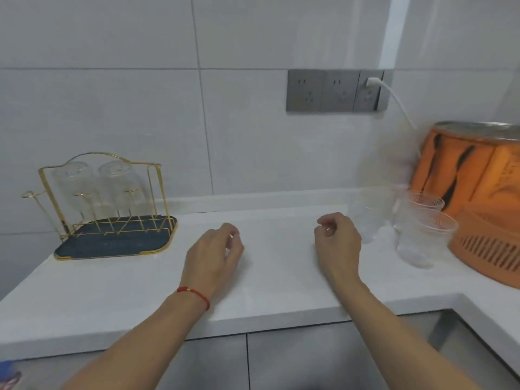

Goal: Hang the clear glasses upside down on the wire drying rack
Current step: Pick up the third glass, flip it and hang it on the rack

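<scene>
A gold wire drying rack on a dark tray stands at the left of the white counter. Two clear glasses hang upside down on its back pegs. At the right, three more clear glasses stand upright: one nearest my right hand, one behind, one in front. My left hand hovers over the counter's middle, fingers loosely curled and holding nothing. My right hand hovers just left of the nearest glass, fingers curled, not touching it.
An orange appliance with a white cord sits at the far right, close behind the upright glasses. A grey socket panel is on the tiled wall. The counter edge runs below my wrists, with cabinets underneath.
</scene>
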`<move>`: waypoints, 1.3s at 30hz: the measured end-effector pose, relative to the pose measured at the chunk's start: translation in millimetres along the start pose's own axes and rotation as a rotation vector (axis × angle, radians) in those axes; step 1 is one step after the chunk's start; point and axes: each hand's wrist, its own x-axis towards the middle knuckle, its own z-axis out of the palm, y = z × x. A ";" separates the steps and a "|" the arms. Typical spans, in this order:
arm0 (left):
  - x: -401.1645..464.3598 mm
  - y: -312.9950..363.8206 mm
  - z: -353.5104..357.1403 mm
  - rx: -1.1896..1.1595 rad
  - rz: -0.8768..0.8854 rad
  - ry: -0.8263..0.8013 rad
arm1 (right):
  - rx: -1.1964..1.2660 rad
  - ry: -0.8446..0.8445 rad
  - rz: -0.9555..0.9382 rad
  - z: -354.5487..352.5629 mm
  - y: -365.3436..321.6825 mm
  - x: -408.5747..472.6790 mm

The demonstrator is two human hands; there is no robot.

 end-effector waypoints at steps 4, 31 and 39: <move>12.7 46.9 52.1 -0.034 0.104 -0.101 | 0.050 0.333 0.154 -5.2 -0.1 3.0; 15.4 49.8 55.4 -0.593 -0.235 -0.036 | -0.130 -0.147 -0.347 17.7 -1.3 8.6; 14.1 25.7 10.9 -1.018 -0.616 0.028 | 0.003 -0.550 -0.582 34.6 -15.0 -21.7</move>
